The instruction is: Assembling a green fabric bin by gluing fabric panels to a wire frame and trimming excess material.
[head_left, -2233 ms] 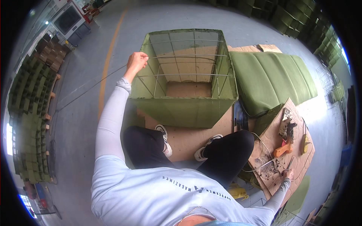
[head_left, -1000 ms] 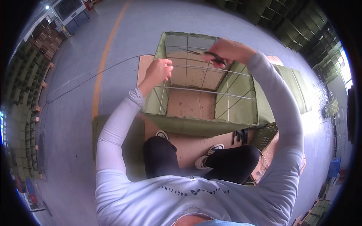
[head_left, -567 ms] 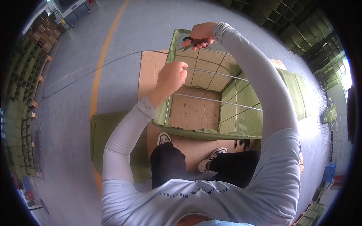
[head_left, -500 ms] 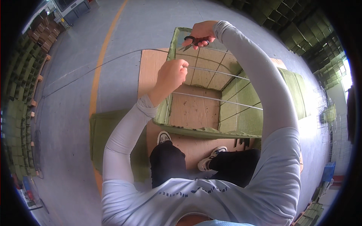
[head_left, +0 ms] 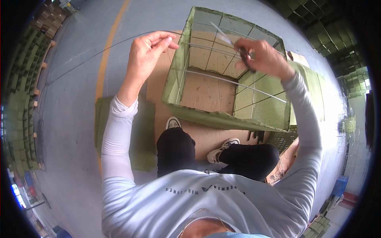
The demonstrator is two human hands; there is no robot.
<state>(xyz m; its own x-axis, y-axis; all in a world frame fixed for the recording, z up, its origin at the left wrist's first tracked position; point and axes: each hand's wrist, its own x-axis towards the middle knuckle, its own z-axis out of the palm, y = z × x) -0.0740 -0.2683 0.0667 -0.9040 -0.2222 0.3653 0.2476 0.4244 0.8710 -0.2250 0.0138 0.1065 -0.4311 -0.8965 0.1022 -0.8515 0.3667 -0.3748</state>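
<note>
At 1 o'clock, read about the centre of my view, a green, fabric-covered, wire-framed box [head_left: 222, 119] stands on a flat brown cardboard sheet [head_left: 202, 139], its mouth turned up toward my camera. The right hand [head_left: 262, 57], between 1 and 2 o'clock, has its fingers wrapped around the dark handles of a pair of pale-bladed metal scissors [head_left: 225, 36], which hang over the mouth. The left hand [head_left: 149, 45], at 11 o'clock, has thumb and forefinger close together just outside the box's left rim; whether they pinch anything thin I cannot tell.

Hazards, as I judge them: a loose swing of the right wrist could let the blade tips snag the fabric or strike the thin grey metal rods [head_left: 274, 96] spanning the mouth; blades brought across toward 9 o'clock could reach the left fingertips. Blur hides whether the blades are parted.

Orientation: the scissors' long axis runs from handles toward half past 4 to tips toward half past 10. The lens's bend keeps me from telling the box's longest side.
</note>
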